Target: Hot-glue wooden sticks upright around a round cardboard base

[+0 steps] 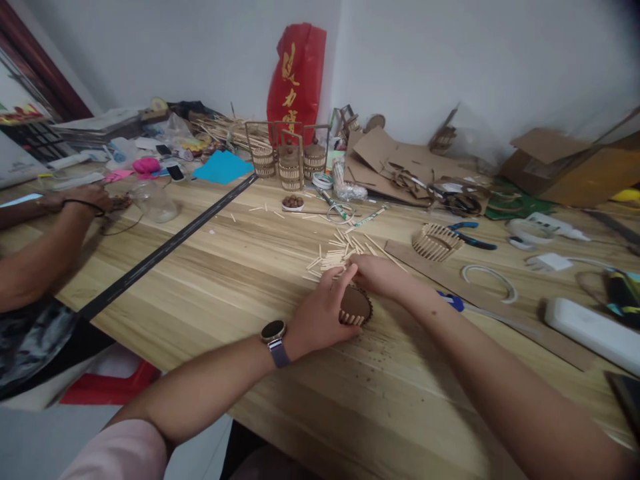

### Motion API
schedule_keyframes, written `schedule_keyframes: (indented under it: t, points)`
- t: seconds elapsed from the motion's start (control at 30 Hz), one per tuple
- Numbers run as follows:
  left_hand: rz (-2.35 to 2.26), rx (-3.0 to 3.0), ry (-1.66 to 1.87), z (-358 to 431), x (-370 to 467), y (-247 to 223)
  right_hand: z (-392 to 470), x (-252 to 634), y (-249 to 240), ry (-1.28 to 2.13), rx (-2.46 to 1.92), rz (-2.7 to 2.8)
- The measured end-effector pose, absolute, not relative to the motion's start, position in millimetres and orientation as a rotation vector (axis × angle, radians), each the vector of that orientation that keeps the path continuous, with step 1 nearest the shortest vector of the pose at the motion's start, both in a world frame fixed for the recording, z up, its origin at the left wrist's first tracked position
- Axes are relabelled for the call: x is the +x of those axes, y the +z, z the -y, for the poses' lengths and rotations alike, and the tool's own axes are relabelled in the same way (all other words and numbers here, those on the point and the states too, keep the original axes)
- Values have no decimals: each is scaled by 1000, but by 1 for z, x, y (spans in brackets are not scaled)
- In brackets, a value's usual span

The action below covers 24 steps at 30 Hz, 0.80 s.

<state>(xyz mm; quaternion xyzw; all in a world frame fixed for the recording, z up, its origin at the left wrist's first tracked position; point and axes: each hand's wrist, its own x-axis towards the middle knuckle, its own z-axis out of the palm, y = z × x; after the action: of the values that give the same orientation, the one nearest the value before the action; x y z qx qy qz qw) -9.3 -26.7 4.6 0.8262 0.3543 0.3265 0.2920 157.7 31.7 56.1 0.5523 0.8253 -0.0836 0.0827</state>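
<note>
A round brown disc (356, 305) with short pale sticks around its edge rests on the wooden table. My left hand (325, 310), with a watch at the wrist, is wrapped round the disc's left side, thumb at its near edge. My right hand (373, 273) is at the far side of the disc, close to my left fingertips; its fingers are bent together and what they hold is too small to make out. Just beyond both hands lies a loose pile of short wooden sticks (336, 259). Farther right stands a ring of upright sticks (437, 242).
Blue-handled pliers (473, 239), a long cardboard strip (500, 313) and a white power strip (590, 333) lie to the right. Small stick baskets (291, 167) and a red bag (297, 80) stand at the back. Another person's arm (45, 257) rests at the left, near a clear jar (155, 202).
</note>
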Motion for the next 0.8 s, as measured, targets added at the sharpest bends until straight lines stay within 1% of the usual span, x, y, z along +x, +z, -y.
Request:
schedule_keyframes:
  t: [0.33, 0.8]
  points:
    - [-948, 2209, 870, 27, -10, 4, -43, 149, 60, -341, 1568, -2393]
    - [-909, 2214, 890, 26, -10, 2, -44, 144, 63, -352, 1590, -2337]
